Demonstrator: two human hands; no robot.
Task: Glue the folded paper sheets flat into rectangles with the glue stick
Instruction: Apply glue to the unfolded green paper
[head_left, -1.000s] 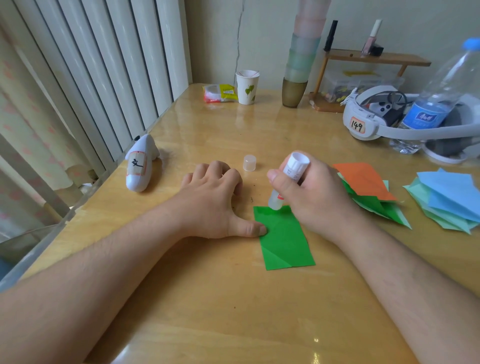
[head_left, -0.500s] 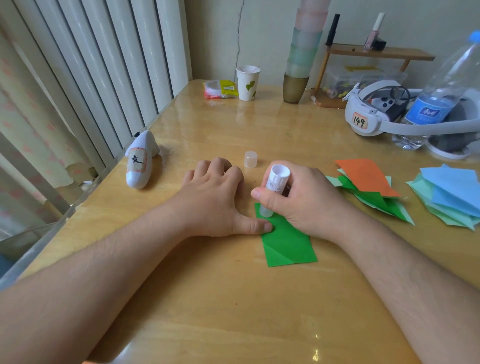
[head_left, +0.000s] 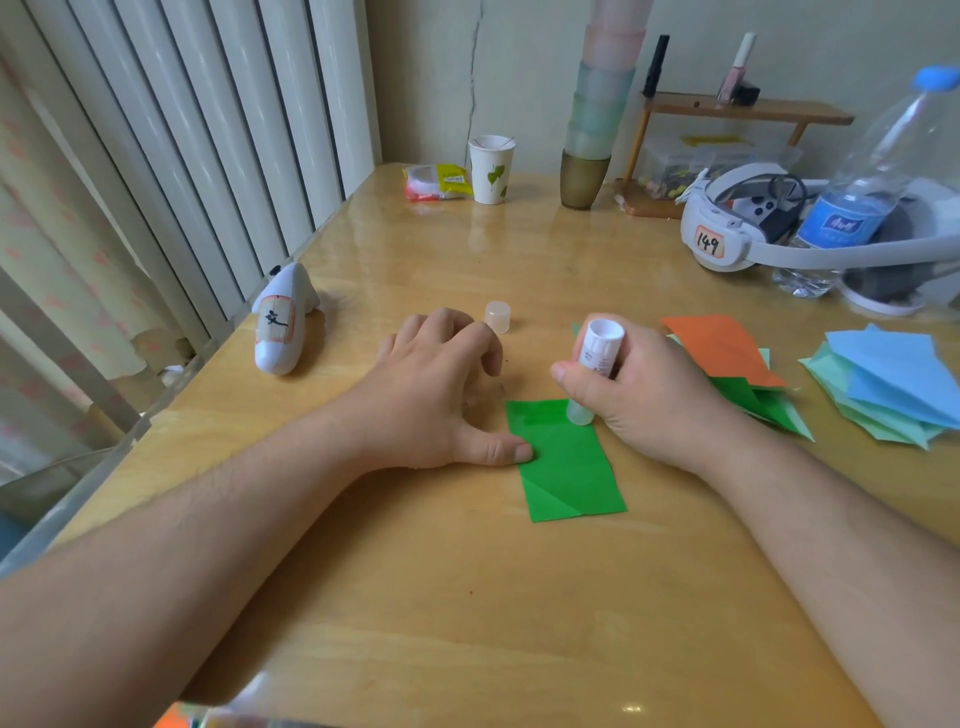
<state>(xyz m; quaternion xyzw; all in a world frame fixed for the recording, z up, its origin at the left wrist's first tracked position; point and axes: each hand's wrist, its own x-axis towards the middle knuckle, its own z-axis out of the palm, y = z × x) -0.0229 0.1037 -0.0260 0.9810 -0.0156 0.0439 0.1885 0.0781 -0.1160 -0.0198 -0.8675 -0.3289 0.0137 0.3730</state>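
left hand (head_left: 441, 395): we pin the green sheet (head_left: 566, 462) edge with the thumb, fingers loosely curled, so it won't slide
right hand (head_left: 639, 389): we grip the glue stick (head_left: 595, 364) upright; tip on the sheet's far end

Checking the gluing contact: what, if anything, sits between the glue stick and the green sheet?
Nothing visible: the right hand holds the glue stick tip-down on the green sheet; the left hand thumb pins its left edge.

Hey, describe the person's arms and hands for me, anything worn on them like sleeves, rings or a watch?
Both forearms are bare up to the frame edge, with no sleeves in view. The left hand and right hand show no rings, gloves or bandages, and neither wrist carries a watch or bracelet. Fingernails look short and unpainted.
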